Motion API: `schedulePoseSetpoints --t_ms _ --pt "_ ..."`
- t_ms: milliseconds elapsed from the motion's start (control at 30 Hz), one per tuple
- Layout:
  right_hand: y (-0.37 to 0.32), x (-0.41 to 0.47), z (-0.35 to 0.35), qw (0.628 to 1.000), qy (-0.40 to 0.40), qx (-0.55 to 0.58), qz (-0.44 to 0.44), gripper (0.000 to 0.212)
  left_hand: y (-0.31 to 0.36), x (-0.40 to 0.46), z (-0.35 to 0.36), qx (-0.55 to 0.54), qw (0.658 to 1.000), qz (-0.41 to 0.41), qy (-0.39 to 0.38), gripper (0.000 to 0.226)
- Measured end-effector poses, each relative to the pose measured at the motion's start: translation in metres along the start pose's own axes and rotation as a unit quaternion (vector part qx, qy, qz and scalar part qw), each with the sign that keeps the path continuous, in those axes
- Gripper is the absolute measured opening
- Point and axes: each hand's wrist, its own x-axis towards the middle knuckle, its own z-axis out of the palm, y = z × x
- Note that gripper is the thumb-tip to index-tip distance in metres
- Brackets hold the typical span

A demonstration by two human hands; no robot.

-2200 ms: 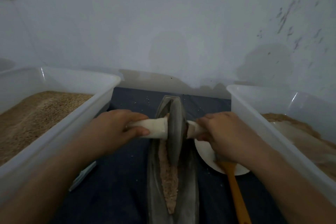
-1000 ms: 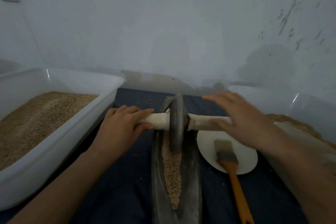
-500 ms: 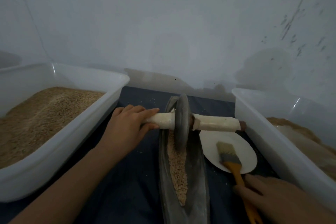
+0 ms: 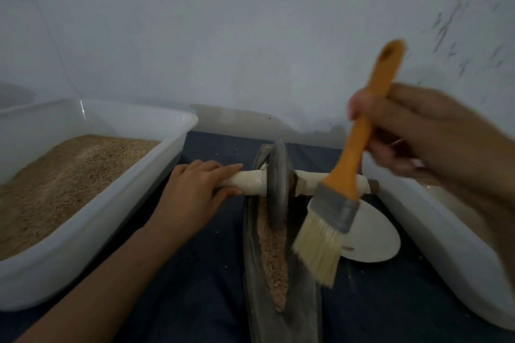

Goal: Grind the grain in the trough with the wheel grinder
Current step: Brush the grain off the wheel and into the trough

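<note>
From the head camera, a long, narrow, boat-shaped trough [image 4: 303, 295] of dull grey metal is lying on a dark blue cloth [image 4: 195, 273], running away from the viewer. A thin strip of coarse, brownish ground grain [image 4: 271, 256] is sitting along its bottom, tapering to a point at the near end. The wheel grinder [image 4: 276, 189], a thick grey disc with a smooth rim, is standing upright in the far half of the trough, its lower edge resting in the grain. A pale, cloth-wrapped axle [image 4: 331, 183] is passing through the disc crosswise, ending in a dark brown wooden tip on the right.

The left hand [image 4: 192, 192] is gripping the left end of the axle, fingers lying over the top and the thumb curling beneath. The right hand [image 4: 418, 133], blurred, is raised above the right side, its fingers curling round the orange plastic handle of a flat brush [image 4: 348, 184]. The brush is tilting, its grey metal ferrule and pale straw-coloured bristles hanging just above the trough's right wall.

A round white plate [image 4: 370, 237] is lying flat just right of the trough. A white plastic tub [image 4: 117, 203] on the left is holding a mound of fine tan grain; another white tub [image 4: 446, 245] is standing on the right.
</note>
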Motion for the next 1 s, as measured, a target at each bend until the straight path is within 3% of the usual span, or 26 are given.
schedulePoseSetpoints --t_ms 100,233,400,500,633,700,867,1000 --pt "0.016 0.010 0.024 0.994 -0.090 0.034 0.047 0.035 0.001 0.000 -0.001 -0.001 1.000 0.003 0.007 0.045" --pt "0.037 0.008 0.039 0.983 -0.149 0.061 0.092 0.040 -0.001 0.001 0.000 0.001 1.000 0.008 0.007 0.046" --pt "0.046 0.011 0.045 0.985 -0.136 0.019 0.105 0.040 -0.001 0.001 0.000 0.011 1.000 0.004 0.004 0.047" --pt "0.048 0.011 0.052 0.994 -0.078 -0.060 0.049 0.027 -0.001 0.002 0.000 0.004 1.000 0.007 0.001 0.047" --pt "0.040 0.010 0.043 0.997 -0.003 -0.072 -0.004 0.034 0.000 0.001 -0.001 0.007 1.000 0.001 0.000 0.047" --pt "0.034 0.007 0.033 0.999 -0.013 -0.041 -0.014 0.036 0.001 0.001 -0.001 0.007 1.000 0.001 -0.002 0.048" --pt "0.029 0.002 0.037 0.991 -0.131 -0.026 -0.009 0.029 0.000 0.001 -0.001 0.008 1.000 0.004 -0.003 0.048" --pt "0.038 0.006 0.053 0.986 -0.091 -0.140 -0.016 0.025 0.000 0.001 -0.002 0.011 1.000 0.005 -0.006 0.049"
